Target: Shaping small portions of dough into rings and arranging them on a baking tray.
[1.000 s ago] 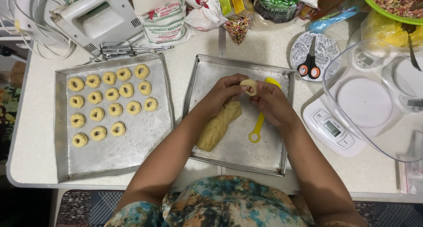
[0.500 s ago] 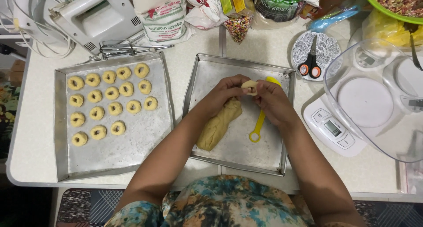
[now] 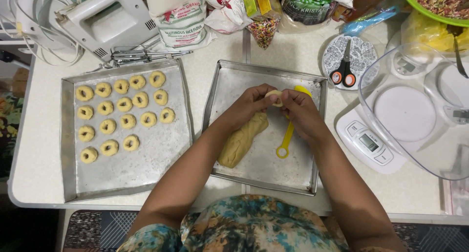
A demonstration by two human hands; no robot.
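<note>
small dough piece pinched between both hands, barely moved in the last second

compared with a second ago, almost nothing has shifted: the left hand (image 3: 251,105) and right hand (image 3: 302,110) remain together over the middle tray (image 3: 220,134), fingertips closed around a small pale dough piece (image 3: 274,97), which looks slightly rounder and more tucked in. that suggests shaping is under way rather than placing.

the dough log (image 3: 242,139) lies soft, matte and lumpy on the tray's dull floured metal, just below the left hand. a glossy yellow plastic measuring spoon (image 3: 286,140) lies beside it. on the left tray (image 3: 127,178), the shaped cookies (image 3: 122,117) sit in rows, small rings with dimpled centres. both trays rest on the pale desk (image 3: 39,154).
</note>
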